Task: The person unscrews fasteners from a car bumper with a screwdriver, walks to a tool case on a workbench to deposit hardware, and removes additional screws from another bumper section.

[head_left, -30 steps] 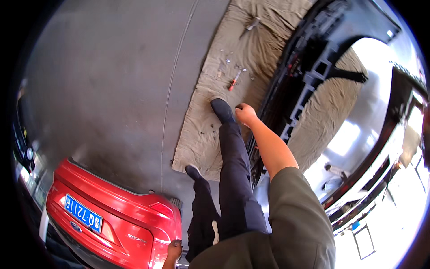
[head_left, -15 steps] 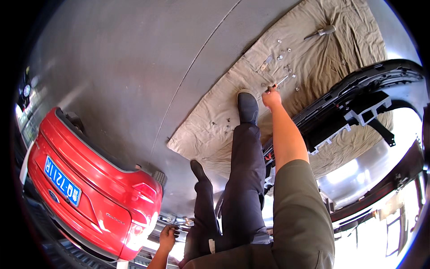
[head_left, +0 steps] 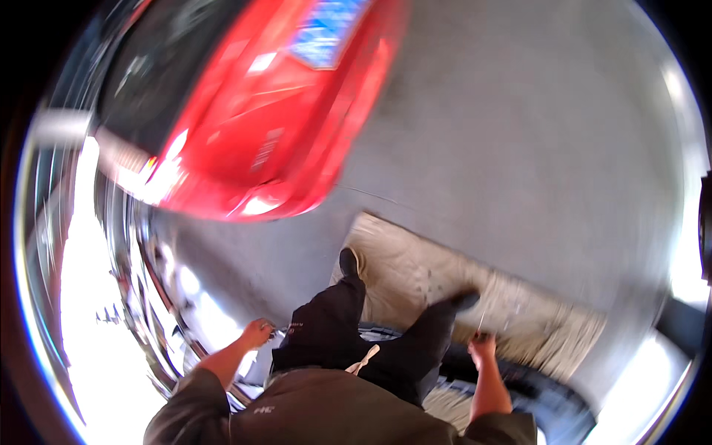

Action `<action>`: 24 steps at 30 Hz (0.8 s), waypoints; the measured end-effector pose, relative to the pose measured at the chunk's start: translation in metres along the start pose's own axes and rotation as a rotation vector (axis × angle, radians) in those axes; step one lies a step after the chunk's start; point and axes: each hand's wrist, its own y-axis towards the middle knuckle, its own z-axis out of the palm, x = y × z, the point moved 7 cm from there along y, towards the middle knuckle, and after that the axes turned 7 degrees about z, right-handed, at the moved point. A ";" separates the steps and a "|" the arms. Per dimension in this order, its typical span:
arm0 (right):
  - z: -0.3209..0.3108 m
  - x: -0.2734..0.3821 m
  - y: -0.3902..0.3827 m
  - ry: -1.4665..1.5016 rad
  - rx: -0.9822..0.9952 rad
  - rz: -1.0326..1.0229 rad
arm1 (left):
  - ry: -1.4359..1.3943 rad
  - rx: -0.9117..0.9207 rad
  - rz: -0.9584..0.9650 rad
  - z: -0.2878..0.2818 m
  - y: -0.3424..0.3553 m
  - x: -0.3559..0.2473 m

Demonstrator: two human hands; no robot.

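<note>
My right hand (head_left: 482, 347) is closed around a screwdriver (head_left: 482, 321), whose thin shaft points away from me over the tan cloth (head_left: 404, 259). On the other side of my body, my left hand (head_left: 256, 334) is closed beside my thigh. Something small and dark shows at its fingertips, too blurred to name. A black car bumper (head_left: 545, 393) lies along the near edge of the cloth, partly hidden by my legs and right arm. Small pieces on the cloth are smeared by motion.
A red car (head_left: 282, 148) stands at the upper left, its rear towards the grey floor (head_left: 519, 133). My two feet are on or over the cloth. Shelving or frames with bright light behind them line the left side.
My view has swung left towards the red car, so the cloth and bumper now appear lower. My right hand has drawn back nearer my body, still with the screwdriver. My stance has turned.
</note>
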 end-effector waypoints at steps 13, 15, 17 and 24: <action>0.692 0.281 -0.284 -1.363 0.563 -0.926 | -1.173 -0.236 -0.416 -0.019 -0.008 0.330; 0.828 0.274 -0.333 -1.352 0.770 -0.836 | -1.032 -0.258 -0.326 -0.078 -0.025 0.357; 0.928 0.248 -0.352 -1.341 0.871 -0.709 | -0.963 -0.324 -0.277 -0.067 -0.002 0.394; 1.225 0.176 -0.384 -1.222 1.146 -0.473 | -1.365 -0.505 -0.761 -0.010 -0.006 0.573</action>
